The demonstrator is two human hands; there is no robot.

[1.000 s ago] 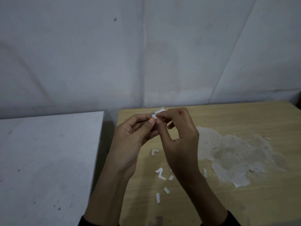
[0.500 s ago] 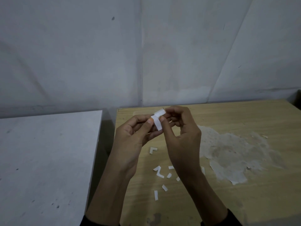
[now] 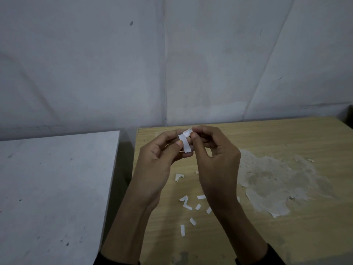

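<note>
- White paper strip [image 3: 185, 143], thin and limp and bent over near its top, is held in the air above the far part of the bench [image 3: 286, 236], between both hands.
- Left hand [image 3: 158, 163] grips its lower part, thumb in front and curled fingers behind, likely as a steady backing.
- Right hand [image 3: 214, 159] pinches the upper end between thumb and forefinger, seemingly to fold or tear it there.
- Raised and close, so small a piece is easier to see and work.
- Short white offcuts [image 3: 186, 204], straight or L-shaped, lie scattered on the pale wood-grain top under the wrists.
- Rough, flaky whitish patch [image 3: 277, 180] mars the wood to the right.
- Matte, speckled grey bench [image 3: 57, 188] stands apart on the left.
</note>
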